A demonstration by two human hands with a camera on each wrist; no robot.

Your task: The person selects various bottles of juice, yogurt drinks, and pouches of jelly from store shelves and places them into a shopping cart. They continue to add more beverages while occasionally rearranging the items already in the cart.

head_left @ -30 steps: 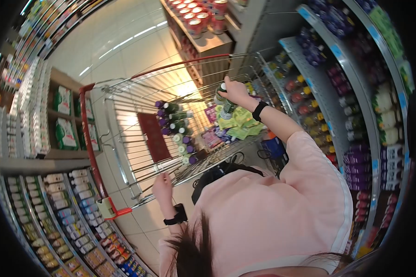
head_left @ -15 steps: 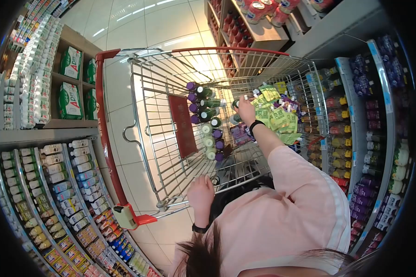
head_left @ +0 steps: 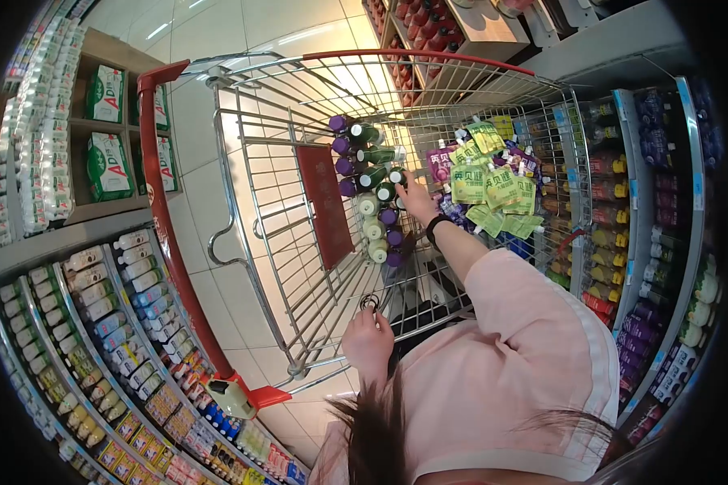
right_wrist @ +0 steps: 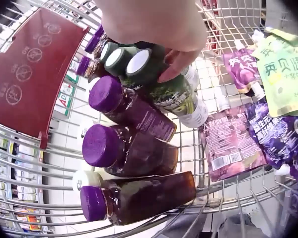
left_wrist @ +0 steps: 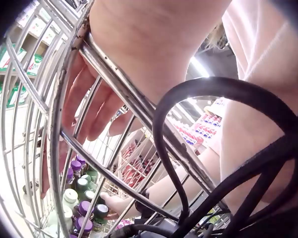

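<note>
Inside the shopping cart point(head_left: 281, 220), my right hand point(head_left: 418, 202) grips a green bottle point(right_wrist: 176, 99) with a white-topped cap, its fingers curled round the upper part. That bottle lies against other green bottles point(head_left: 372, 175) in the row. Beside them lie dark bottles with purple caps point(right_wrist: 103, 145) and pale-capped bottles point(head_left: 373, 229). To the right are green pouches point(head_left: 510, 190) and purple pouches point(right_wrist: 233, 141). My left hand point(head_left: 368, 341) is at the cart's near side rim, holding nothing; in the left wrist view its fingers point(left_wrist: 103, 106) extend loosely behind the wire bars.
A red handle point(head_left: 170, 234) runs along the cart's left end, and a red panel point(head_left: 325, 206) stands inside it. Shelves of bottles point(head_left: 141, 283) rise at left, with drink shelves point(head_left: 651, 242) at right. A wooden display point(head_left: 481, 32) stands beyond the cart.
My right hand has carried the green bottle from above the pouches leftward and down to the bottle row. My left hand has shifted right along the cart's near side. The head view has turned.
</note>
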